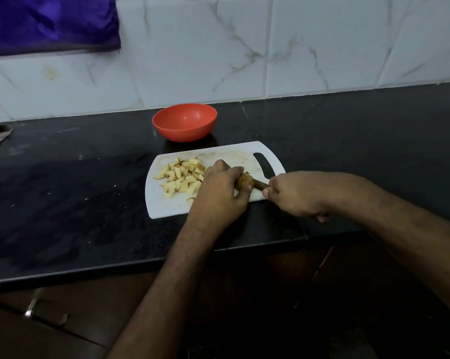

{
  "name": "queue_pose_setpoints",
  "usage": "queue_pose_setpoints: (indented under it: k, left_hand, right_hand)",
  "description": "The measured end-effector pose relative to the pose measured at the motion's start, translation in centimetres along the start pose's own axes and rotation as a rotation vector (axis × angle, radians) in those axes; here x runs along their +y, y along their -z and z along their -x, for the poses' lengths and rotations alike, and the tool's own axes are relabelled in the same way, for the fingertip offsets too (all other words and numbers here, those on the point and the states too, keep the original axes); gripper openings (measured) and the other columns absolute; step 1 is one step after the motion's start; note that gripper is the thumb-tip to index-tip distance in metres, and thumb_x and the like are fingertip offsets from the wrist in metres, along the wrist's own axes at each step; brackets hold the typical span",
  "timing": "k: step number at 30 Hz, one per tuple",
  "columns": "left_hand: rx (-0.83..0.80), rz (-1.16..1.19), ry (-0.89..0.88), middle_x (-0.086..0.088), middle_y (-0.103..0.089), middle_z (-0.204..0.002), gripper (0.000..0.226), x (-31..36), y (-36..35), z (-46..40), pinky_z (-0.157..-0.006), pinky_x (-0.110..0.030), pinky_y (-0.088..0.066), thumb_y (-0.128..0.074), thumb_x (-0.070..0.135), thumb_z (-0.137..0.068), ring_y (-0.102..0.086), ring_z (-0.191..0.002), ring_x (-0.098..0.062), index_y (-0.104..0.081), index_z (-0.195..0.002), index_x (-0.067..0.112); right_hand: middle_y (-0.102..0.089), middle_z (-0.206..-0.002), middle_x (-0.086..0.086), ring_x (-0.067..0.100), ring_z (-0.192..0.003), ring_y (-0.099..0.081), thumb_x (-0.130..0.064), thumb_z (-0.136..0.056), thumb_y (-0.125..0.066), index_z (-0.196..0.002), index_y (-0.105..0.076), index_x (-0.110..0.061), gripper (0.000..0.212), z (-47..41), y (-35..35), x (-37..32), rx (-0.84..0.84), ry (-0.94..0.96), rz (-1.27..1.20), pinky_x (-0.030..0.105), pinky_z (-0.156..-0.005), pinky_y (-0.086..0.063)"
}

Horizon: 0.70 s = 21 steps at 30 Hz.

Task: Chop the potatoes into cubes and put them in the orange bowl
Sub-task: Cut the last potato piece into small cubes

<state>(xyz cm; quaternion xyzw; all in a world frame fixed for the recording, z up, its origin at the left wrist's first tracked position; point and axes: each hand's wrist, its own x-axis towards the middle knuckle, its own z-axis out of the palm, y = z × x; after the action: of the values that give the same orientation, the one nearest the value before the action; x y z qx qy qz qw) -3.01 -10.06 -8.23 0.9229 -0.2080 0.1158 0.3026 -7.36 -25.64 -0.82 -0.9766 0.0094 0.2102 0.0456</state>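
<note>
Orange bowl [184, 122], white cutting board [166, 206], black counter [63, 203], grey-veined white tiles [296, 47].

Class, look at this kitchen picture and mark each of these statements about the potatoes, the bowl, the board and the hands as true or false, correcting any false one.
1. The orange bowl already holds potato cubes. False: it holds no cubes.
2. The potato cubes lie in a pile on the white cutting board. True.
3. The left hand holds an uncut potato on the board. True.
4. The right hand lies flat and open on the counter. False: it grips a knife against the potato.
5. The bowl stands on the board. False: it stands on the black counter behind it.
</note>
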Motion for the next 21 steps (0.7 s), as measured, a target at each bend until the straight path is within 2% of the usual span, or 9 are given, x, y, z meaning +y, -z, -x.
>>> queue_pose_setpoints:
  k: [5, 7, 10, 13, 16, 18, 21]
  left_hand:
    - [0.011, 0.012, 0.014, 0.001, -0.054, -0.114, 0.046, 0.1, 0.2, -0.1, -0.097, -0.034, -0.048, -0.067, 0.035, -0.091, -0.052, -0.112, -0.016, -0.062, -0.133, 0.015]
    - [0.022, 0.023, 0.023, 0.002, -0.055, -0.113, 0.046, 0.2, 0.3, 0.0, -0.095, -0.033, -0.049, -0.069, 0.035, -0.089, -0.053, -0.11, -0.015, -0.064, -0.131, 0.015]
    - [0.031, 0.04, 0.037, 0.005, -0.055, -0.11, 0.041, 0.4, 0.5, 0.2, -0.088, -0.027, -0.047, -0.071, 0.034, -0.087, -0.053, -0.104, -0.012, -0.063, -0.123, 0.018]
    - [0.055, 0.075, 0.047, 0.008, -0.057, -0.104, 0.031, 0.3, 0.6, 0.4, -0.08, -0.022, -0.044, -0.074, 0.033, -0.084, -0.053, -0.098, -0.009, -0.059, -0.108, 0.022]
    - [0.044, 0.067, 0.043, 0.01, -0.052, -0.106, 0.031, 0.1, 0.6, 0.5, -0.074, -0.014, -0.038, -0.073, 0.037, -0.085, -0.051, -0.097, -0.007, -0.058, -0.109, 0.023]
    - [0.049, 0.075, 0.041, 0.009, -0.05, -0.108, 0.032, 0.0, 0.6, 0.5, -0.072, -0.011, -0.035, -0.073, 0.037, -0.086, -0.05, -0.096, -0.005, -0.06, -0.111, 0.022]
    - [0.055, 0.086, 0.041, 0.008, -0.051, -0.107, 0.03, -0.1, 0.6, 0.5, -0.075, -0.017, -0.038, -0.074, 0.033, -0.088, -0.049, -0.094, -0.006, -0.061, -0.111, 0.019]
  right_hand:
    - [-0.058, -0.092, 0.007, 0.017, -0.055, -0.06, -0.047, -0.108, -0.028, -0.102, -0.048, -0.021, 0.033, 2.9, -1.3, 0.9, 0.03, -0.01, -0.037, 0.027, -0.042, -0.046]
    - [-0.056, -0.091, 0.004, 0.013, -0.064, -0.055, -0.046, -0.108, -0.029, -0.098, -0.046, -0.023, 0.03, 3.2, -2.0, 0.9, 0.069, 0.007, -0.037, 0.026, -0.051, -0.04]
    - [-0.057, -0.091, 0.003, 0.015, -0.077, -0.055, -0.046, -0.107, -0.032, -0.091, -0.047, -0.025, 0.031, 3.5, -2.9, 0.8, 0.142, 0.001, -0.06, 0.032, -0.066, -0.04]
    - [-0.058, -0.085, 0.0, 0.013, -0.074, -0.056, -0.046, -0.107, -0.034, -0.093, -0.05, -0.025, 0.03, 4.4, -2.3, 0.2, 0.249, -0.025, -0.132, 0.031, -0.06, -0.04]
    - [-0.057, -0.084, -0.001, 0.013, -0.073, -0.056, -0.043, -0.107, -0.033, -0.1, -0.052, -0.021, 0.03, 4.0, -1.4, -0.4, 0.393, -0.003, -0.174, 0.031, -0.058, -0.037]
    - [-0.058, -0.087, 0.001, 0.014, -0.075, -0.057, -0.041, -0.107, -0.033, -0.1, -0.051, -0.021, 0.028, 3.2, -1.4, -1.0, 0.376, 0.009, -0.167, 0.031, -0.059, -0.038]
    - [-0.06, -0.092, 0.006, 0.02, -0.079, -0.057, -0.04, -0.106, -0.033, -0.096, -0.049, -0.021, 0.027, 2.1, -2.3, -1.5, 0.345, 0.006, -0.119, 0.032, -0.064, -0.04]
